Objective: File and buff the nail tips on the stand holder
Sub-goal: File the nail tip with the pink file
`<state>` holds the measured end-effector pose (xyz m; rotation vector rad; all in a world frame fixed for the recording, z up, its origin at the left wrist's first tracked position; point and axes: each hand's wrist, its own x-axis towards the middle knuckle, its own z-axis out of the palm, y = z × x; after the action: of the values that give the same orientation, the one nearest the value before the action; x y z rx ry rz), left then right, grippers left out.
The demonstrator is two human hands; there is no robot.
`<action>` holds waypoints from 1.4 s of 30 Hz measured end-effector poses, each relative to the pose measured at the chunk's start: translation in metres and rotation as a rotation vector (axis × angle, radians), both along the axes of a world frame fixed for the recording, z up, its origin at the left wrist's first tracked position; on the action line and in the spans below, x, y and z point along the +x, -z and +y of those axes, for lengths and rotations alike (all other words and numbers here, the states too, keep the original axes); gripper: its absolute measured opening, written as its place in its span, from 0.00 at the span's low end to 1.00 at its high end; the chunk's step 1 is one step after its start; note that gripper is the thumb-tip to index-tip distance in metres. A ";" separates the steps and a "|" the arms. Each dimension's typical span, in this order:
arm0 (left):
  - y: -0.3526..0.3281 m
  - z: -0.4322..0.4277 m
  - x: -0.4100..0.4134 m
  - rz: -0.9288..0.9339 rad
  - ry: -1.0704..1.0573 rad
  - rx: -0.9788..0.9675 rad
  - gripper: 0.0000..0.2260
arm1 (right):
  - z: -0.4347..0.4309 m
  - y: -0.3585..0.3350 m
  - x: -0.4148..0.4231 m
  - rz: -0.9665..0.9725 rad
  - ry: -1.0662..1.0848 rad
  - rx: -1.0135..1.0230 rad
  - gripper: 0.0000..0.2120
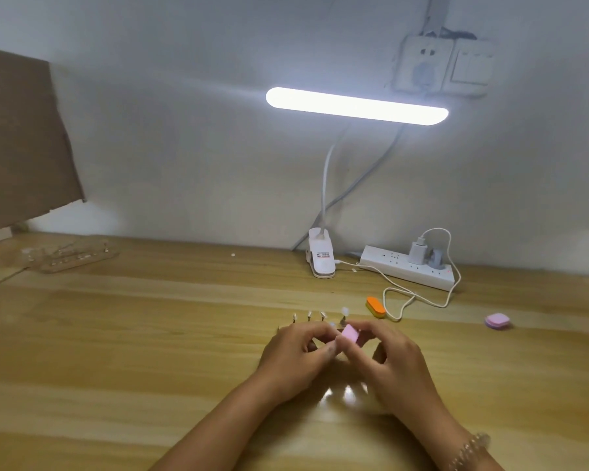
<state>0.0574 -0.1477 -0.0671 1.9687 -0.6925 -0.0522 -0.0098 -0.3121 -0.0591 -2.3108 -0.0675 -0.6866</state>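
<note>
A person's two hands meet low at centre frame over a pale wooden tabletop [150, 334]. The right hand [393, 363] pinches a small pink square buffing block [349, 333] between thumb and fingertips. The left hand [296, 351] curls its fingers in close beside the block; whether they grip anything is too blurred to tell. Just behind the knuckles, clear nail tips [345, 312] stand upright on the thin pegs of the stand holder [309, 316], its base hidden by the left hand. To the right lie an orange oval buffer [375, 307], a looping white cable [419, 297] and, farther right, a second pink buffer pad [497, 321]. Open wood spreads wide at left and in the foreground. A white power strip [407, 268] and a white clip-on lamp base [321, 258] sit along the tabletop's back edge, beneath a glowing bar lamp [356, 106]. Brown cardboard [21, 137] fills the upper left. Both forearms are cut off by the bottom edge.
</note>
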 end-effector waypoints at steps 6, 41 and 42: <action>0.000 0.000 0.001 0.001 0.011 -0.039 0.08 | 0.002 0.000 -0.002 -0.033 -0.016 -0.011 0.16; 0.000 0.000 0.000 -0.040 -0.013 0.009 0.06 | -0.003 0.000 0.001 -0.008 0.015 -0.045 0.13; 0.000 0.001 0.000 -0.041 -0.009 -0.002 0.06 | -0.003 0.000 0.001 -0.021 0.028 -0.058 0.14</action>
<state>0.0575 -0.1471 -0.0673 1.9754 -0.7098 -0.0062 -0.0093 -0.3150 -0.0589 -2.3639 -0.0654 -0.7314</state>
